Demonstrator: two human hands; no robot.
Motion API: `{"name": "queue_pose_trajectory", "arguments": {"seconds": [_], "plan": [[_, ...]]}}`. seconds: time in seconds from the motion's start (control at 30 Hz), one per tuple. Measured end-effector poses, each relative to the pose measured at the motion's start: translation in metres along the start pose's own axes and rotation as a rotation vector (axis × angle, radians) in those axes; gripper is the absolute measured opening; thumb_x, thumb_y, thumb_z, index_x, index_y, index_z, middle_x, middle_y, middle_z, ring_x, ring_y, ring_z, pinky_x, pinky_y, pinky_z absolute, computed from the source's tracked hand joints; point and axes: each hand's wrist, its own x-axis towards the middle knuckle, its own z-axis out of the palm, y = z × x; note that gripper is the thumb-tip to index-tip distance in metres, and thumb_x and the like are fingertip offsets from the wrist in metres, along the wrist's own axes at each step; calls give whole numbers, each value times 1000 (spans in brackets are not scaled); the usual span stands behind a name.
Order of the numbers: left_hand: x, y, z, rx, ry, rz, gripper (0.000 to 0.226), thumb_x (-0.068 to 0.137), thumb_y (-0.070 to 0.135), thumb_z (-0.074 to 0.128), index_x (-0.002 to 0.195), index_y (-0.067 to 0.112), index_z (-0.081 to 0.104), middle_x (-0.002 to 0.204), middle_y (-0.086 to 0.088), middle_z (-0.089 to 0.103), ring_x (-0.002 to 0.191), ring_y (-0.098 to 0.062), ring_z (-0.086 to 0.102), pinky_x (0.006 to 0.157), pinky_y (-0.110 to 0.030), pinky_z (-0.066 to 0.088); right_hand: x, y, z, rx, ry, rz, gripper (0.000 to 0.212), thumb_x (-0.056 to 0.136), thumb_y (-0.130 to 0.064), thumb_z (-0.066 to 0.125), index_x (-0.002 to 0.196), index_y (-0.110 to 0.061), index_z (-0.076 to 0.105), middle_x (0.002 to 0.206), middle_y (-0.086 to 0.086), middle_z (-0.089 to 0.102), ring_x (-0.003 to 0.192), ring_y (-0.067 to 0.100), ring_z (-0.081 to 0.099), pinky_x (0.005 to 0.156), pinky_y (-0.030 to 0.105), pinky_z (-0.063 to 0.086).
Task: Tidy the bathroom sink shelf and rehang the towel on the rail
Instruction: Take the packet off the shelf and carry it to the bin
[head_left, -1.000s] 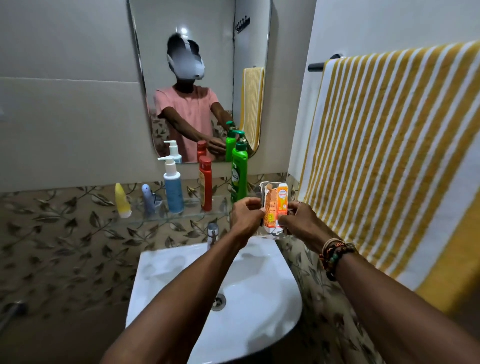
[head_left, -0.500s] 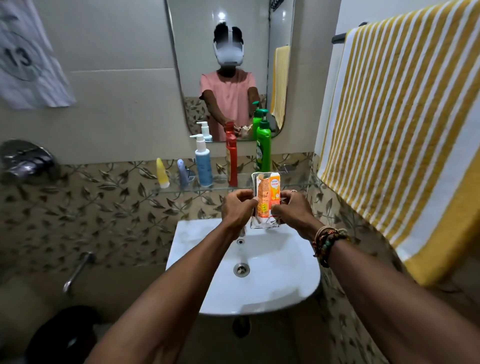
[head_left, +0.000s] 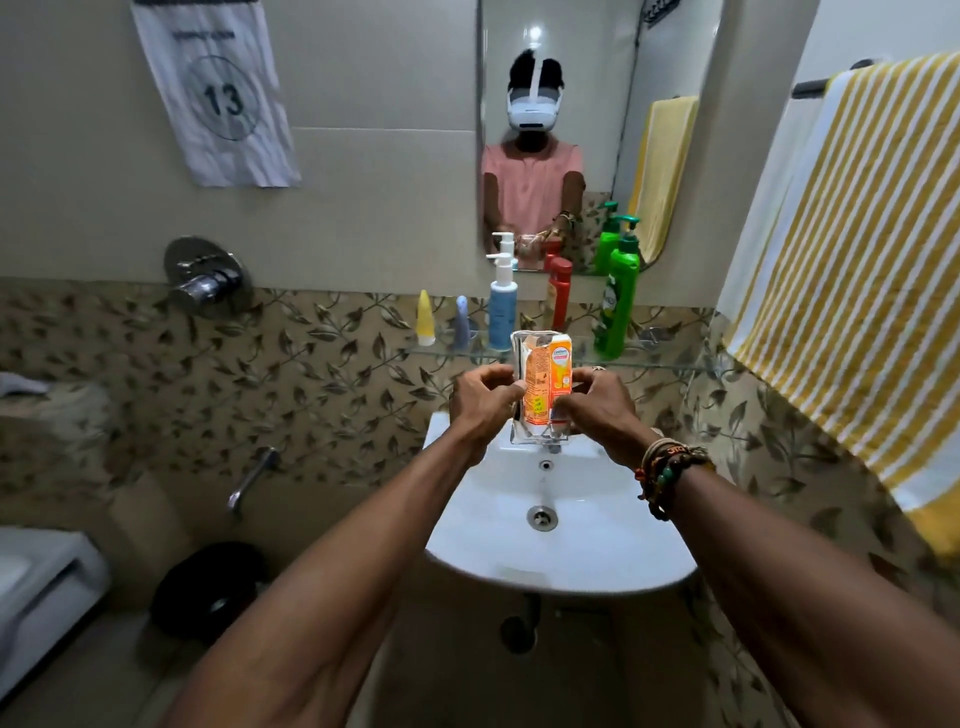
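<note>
My left hand (head_left: 480, 402) and my right hand (head_left: 597, 405) both grip a clear container (head_left: 519, 431) with an orange box (head_left: 546, 376) standing in it, held upright over the white sink (head_left: 561, 519) just below the glass shelf (head_left: 649, 361). On the shelf stand a yellow tube (head_left: 425, 318), a blue-grey tube (head_left: 461, 322), a blue pump bottle (head_left: 502, 301), a red bottle (head_left: 560, 291) and a green pump bottle (head_left: 619, 299). A yellow-and-white striped towel (head_left: 852, 249) hangs over the rail (head_left: 810, 85) on the right wall.
A mirror (head_left: 597, 130) above the shelf reflects a person wearing a headset. A paper sheet marked 13 (head_left: 218, 93) hangs on the left wall above a shower valve (head_left: 205, 278) and a spout (head_left: 252, 480). A black bin (head_left: 208, 592) stands on the floor.
The view has pulled back and swung left, revealing the left wall, valve and floor. Both hands stay on the container with the orange box, now a little lower relative to the shelf.
</note>
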Motion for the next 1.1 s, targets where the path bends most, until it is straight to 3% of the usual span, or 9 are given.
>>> {"name": "queue_pose_trajectory", "arguments": {"seconds": [0.2, 0.33, 0.5, 0.6, 0.73, 0.8, 0.93, 1.03, 1.1], "plan": [[-28, -3, -84, -15, 71, -53, 21, 81, 0, 72, 96, 13, 66, 97, -7, 70, 93, -27, 69, 83, -42, 59, -31, -19, 73, 11, -131, -1, 25, 77, 2, 69, 90, -19, 71, 88, 7, 76, 79, 25, 74, 68, 40, 62], [-46, -4, -129, 6, 111, -50, 30, 82, 0, 72, 111, 4, 65, 108, -12, 70, 96, -25, 68, 85, -38, 58, -47, -29, 109, 34, -205, -4, 26, 82, 5, 67, 93, -18, 71, 93, 8, 75, 85, 28, 74, 71, 44, 63], [-69, -11, -201, -18, 208, -64, 26, 82, 2, 73, 106, 9, 66, 106, -11, 70, 97, -26, 69, 86, -43, 58, -74, -50, 173, 39, -301, -11, 25, 84, 7, 66, 101, -12, 69, 98, 14, 74, 89, 33, 73, 82, 55, 59], [-79, -17, -233, -32, 265, -90, 21, 81, 2, 74, 95, 16, 66, 103, -9, 71, 95, -24, 69, 84, -43, 59, -83, -57, 204, 27, -356, -13, 22, 85, 6, 67, 97, -12, 70, 97, 14, 75, 88, 33, 74, 82, 57, 58], [-89, -26, -272, -64, 335, -112, 31, 80, -3, 72, 109, 5, 65, 105, -12, 70, 90, -21, 69, 69, -29, 60, -91, -63, 241, -25, -421, -55, 25, 84, 5, 68, 91, -18, 72, 92, 16, 76, 76, 40, 71, 74, 59, 58], [-94, -27, -289, -68, 368, -105, 33, 81, -5, 71, 111, 4, 63, 105, -12, 69, 88, -19, 68, 65, -25, 58, -92, -68, 258, -41, -469, -84, 25, 84, 3, 70, 88, -22, 72, 91, 13, 77, 84, 43, 72, 77, 60, 58], [-100, -25, -322, -47, 464, -109, 25, 82, -4, 70, 103, 10, 64, 99, -6, 68, 84, -13, 67, 61, -20, 55, -87, -80, 290, -45, -582, -133, 25, 86, -2, 71, 89, -27, 70, 91, 6, 77, 85, 37, 73, 78, 53, 61], [-98, -22, -341, -39, 533, -102, 28, 81, -6, 70, 105, 6, 65, 95, -6, 68, 86, -15, 66, 59, -17, 54, -82, -90, 310, -25, -641, -152, 24, 89, -6, 68, 88, -30, 67, 93, 4, 76, 81, 26, 75, 69, 40, 63], [-95, -21, -350, -35, 581, -98, 29, 81, -8, 70, 107, 4, 65, 97, -8, 68, 89, -17, 65, 65, -21, 56, -77, -94, 322, -22, -674, -162, 21, 90, -6, 67, 89, -27, 68, 92, 4, 76, 79, 21, 75, 62, 31, 61]]}}
